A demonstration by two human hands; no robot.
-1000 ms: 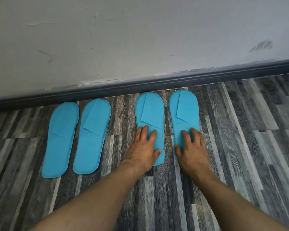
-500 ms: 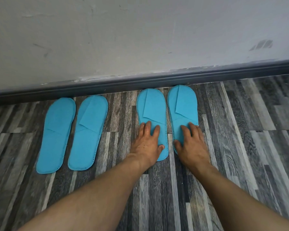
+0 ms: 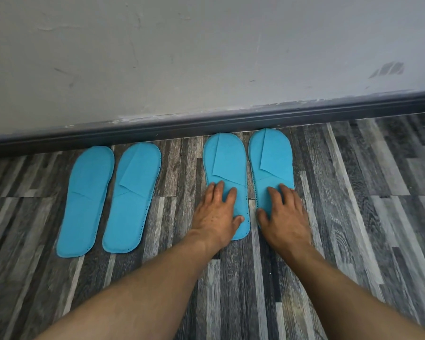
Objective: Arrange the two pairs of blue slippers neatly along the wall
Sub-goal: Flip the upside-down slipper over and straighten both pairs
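Two pairs of flat blue slippers lie on the floor with their toes at the baseboard. The left pair is one slipper (image 3: 85, 201) and its mate (image 3: 131, 197), side by side and untouched. My left hand (image 3: 216, 212) rests flat, fingers spread, on the heel half of a slipper (image 3: 226, 160) of the right pair. My right hand (image 3: 284, 213) presses flat on the heel half of the rightmost slipper (image 3: 271, 155). Both hands cover the heels; neither grips anything.
A dark grey baseboard (image 3: 231, 120) runs under the pale wall (image 3: 206, 50). The floor (image 3: 353, 217) is grey wood-pattern plank, with bare planks between the two pairs and to the right of them.
Both hands have pushed the right pair a little farther toward the baseboard; the toes now sit nearly against it. The left pair has not moved.
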